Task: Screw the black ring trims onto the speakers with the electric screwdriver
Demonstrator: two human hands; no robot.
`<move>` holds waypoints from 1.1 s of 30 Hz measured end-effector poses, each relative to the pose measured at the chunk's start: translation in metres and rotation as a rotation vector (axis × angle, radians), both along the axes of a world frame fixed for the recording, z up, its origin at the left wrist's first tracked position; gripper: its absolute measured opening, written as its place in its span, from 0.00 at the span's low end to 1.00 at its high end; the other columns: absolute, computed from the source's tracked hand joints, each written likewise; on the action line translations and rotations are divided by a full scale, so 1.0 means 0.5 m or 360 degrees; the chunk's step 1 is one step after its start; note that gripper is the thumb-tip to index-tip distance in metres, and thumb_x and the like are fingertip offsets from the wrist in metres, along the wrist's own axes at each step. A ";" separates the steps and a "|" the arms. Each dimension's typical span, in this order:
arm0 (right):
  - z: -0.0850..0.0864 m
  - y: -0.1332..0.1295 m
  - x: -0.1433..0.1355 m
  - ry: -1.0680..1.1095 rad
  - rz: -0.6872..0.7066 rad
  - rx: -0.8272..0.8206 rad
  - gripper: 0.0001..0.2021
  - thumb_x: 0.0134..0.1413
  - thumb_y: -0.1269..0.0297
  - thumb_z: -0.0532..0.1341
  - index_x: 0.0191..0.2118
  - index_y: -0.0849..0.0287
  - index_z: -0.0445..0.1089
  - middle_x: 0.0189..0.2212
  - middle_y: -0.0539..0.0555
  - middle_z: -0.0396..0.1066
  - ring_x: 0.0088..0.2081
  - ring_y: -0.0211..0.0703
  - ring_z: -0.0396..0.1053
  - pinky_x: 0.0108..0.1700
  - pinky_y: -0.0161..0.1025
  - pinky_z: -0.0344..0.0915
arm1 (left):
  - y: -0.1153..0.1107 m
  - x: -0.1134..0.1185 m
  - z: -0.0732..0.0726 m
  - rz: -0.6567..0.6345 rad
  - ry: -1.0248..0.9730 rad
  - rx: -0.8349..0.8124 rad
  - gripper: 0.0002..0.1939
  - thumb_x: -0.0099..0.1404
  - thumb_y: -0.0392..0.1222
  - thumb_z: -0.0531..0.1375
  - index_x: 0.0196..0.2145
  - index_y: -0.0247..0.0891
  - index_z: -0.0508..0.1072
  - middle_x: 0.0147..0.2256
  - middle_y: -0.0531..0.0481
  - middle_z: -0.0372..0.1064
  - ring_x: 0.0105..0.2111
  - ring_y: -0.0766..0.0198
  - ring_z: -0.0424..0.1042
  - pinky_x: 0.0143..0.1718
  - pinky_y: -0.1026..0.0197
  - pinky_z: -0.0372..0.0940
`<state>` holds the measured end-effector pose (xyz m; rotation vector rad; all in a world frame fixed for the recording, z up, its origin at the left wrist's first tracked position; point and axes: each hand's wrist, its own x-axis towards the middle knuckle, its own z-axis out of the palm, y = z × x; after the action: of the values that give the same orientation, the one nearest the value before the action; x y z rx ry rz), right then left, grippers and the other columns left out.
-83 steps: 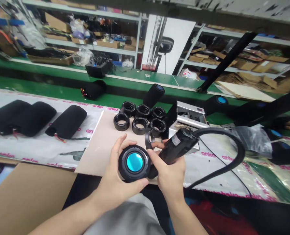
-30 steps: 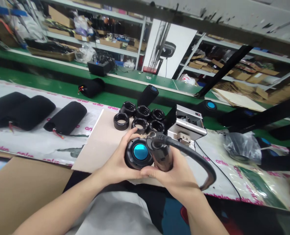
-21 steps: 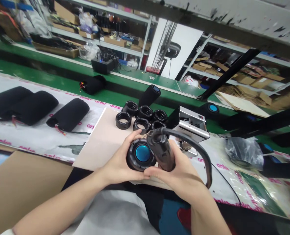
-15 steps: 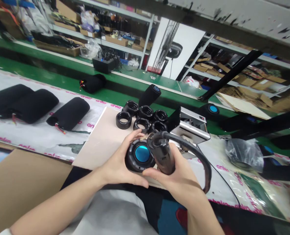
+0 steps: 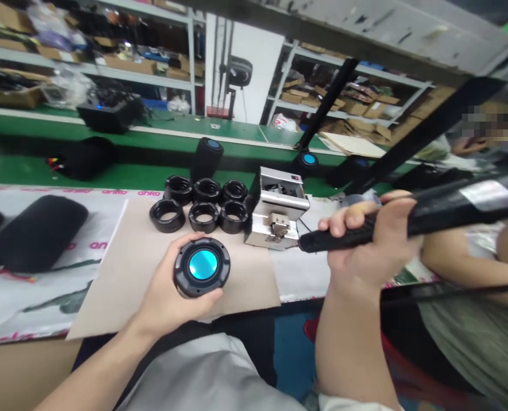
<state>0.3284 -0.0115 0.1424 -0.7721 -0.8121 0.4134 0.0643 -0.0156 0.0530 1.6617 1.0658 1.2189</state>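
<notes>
My left hand is wrapped round a black round speaker end with a shiny blue disc facing up, above the beige board. My right hand grips a black electric screwdriver, which lies nearly level, its tip pointing left at the silver screw feeder. The tip is beside the feeder's front; whether it touches a screw is too small to tell. Several black rings stand in two rows on the board, just left of the feeder.
Black fabric-covered cylinders with coloured wires lie on the left. An upright black speaker stands behind the rings. A dark slanted post crosses the right side. Another person's arm shows at the far right.
My right hand has moved right, away from the speaker end, carrying the screwdriver to the feeder and tilting it level. My left hand still holds the speaker end. The view has turned right.
</notes>
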 end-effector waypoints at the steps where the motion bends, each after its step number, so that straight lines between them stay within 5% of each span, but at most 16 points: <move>1: 0.003 0.014 0.003 -0.0015 0.0002 0.0008 0.27 0.48 0.44 0.79 0.38 0.51 0.65 0.18 0.41 0.63 0.17 0.38 0.60 0.22 0.38 0.66 | 0.005 0.012 0.001 -0.0025 0.0007 -0.0006 0.39 0.53 0.42 0.76 0.60 0.42 0.69 0.58 0.42 0.76 0.58 0.44 0.78 0.56 0.50 0.76; 9: -0.038 0.119 0.005 -0.0212 0.0130 -0.0208 0.30 0.49 0.32 0.73 0.37 0.52 0.63 0.19 0.41 0.62 0.16 0.37 0.62 0.18 0.37 0.59 | 0.030 0.073 0.011 -0.0356 0.0031 -0.0041 0.40 0.52 0.41 0.75 0.60 0.41 0.67 0.58 0.40 0.76 0.57 0.44 0.78 0.55 0.49 0.76; 24: -0.062 0.128 0.003 -0.0239 0.0285 -0.0343 0.27 0.56 0.37 0.72 0.33 0.52 0.61 0.17 0.42 0.63 0.14 0.36 0.60 0.16 0.36 0.56 | 0.037 0.073 0.008 -0.0336 -0.0009 0.0050 0.39 0.53 0.41 0.76 0.60 0.42 0.67 0.56 0.43 0.77 0.55 0.47 0.80 0.55 0.51 0.75; 27: -0.028 0.098 -0.009 -0.0104 0.0411 -0.0250 0.24 0.54 0.45 0.76 0.33 0.53 0.64 0.17 0.42 0.64 0.13 0.37 0.60 0.14 0.37 0.56 | 0.037 0.073 0.008 -0.0352 -0.0018 0.0033 0.39 0.53 0.41 0.76 0.60 0.42 0.67 0.56 0.43 0.77 0.55 0.48 0.80 0.55 0.52 0.75; 30: 0.048 0.056 -0.042 -0.0081 0.0440 0.0020 0.17 0.59 0.50 0.75 0.36 0.54 0.69 0.17 0.42 0.63 0.14 0.36 0.59 0.15 0.36 0.57 | 0.039 0.072 0.006 -0.0392 -0.0031 0.0034 0.40 0.53 0.40 0.76 0.60 0.42 0.66 0.57 0.43 0.76 0.56 0.49 0.79 0.56 0.52 0.74; 33: 0.126 0.021 -0.081 -0.0144 0.0519 -0.0005 0.21 0.59 0.42 0.72 0.37 0.54 0.68 0.16 0.42 0.63 0.15 0.37 0.58 0.15 0.37 0.58 | 0.041 0.072 0.005 -0.0385 -0.0030 0.0065 0.40 0.53 0.40 0.76 0.60 0.43 0.67 0.56 0.44 0.77 0.55 0.49 0.80 0.55 0.52 0.75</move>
<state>0.2881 -0.0009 0.2056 -0.6657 -1.0272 0.6741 0.1001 0.0048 0.0557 1.7501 0.8058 1.1019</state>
